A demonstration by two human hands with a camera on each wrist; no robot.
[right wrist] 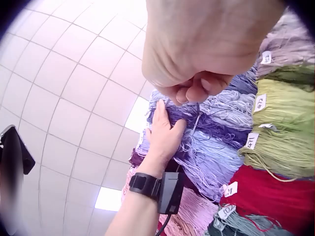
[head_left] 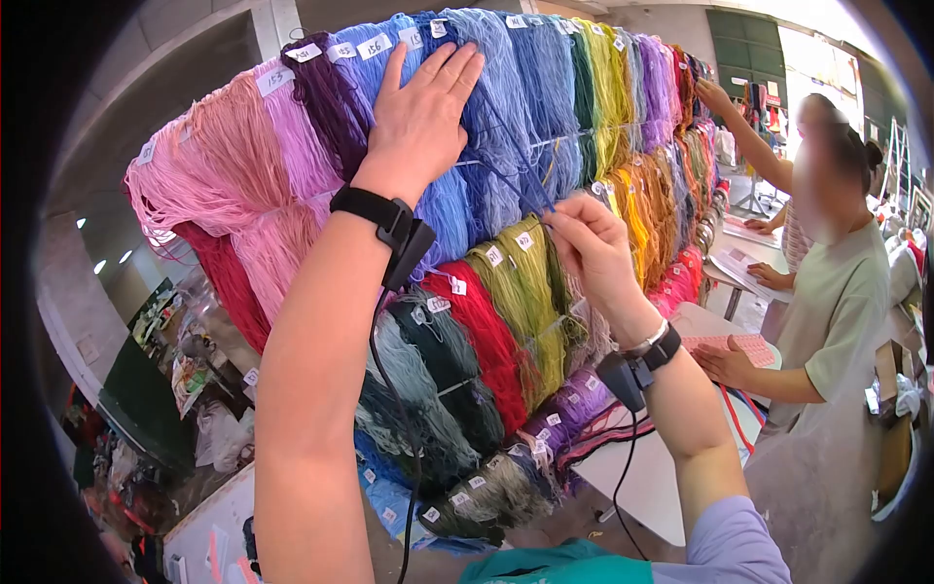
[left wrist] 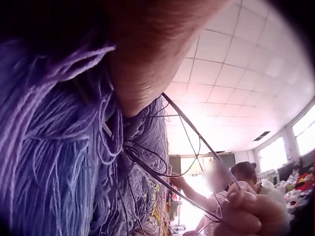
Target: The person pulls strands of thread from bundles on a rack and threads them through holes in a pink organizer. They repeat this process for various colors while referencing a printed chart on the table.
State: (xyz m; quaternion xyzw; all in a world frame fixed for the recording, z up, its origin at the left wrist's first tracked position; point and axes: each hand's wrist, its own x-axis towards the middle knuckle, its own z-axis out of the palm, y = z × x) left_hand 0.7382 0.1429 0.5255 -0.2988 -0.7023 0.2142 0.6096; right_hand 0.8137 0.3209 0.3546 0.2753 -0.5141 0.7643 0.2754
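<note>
2 people [head_left: 835, 297] are near the hanging yarn skeins [head_left: 540, 92].

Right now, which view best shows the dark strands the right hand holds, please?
The left wrist view: the dark strands run close and distinct to the right hand. The head view shows them thinner, against blue yarn; the right wrist view, only a short piece.

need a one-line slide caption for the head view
Left hand resting on blue yarn, right hand pinching dark blue strands, in front of tagged skeins of many colours.
</note>
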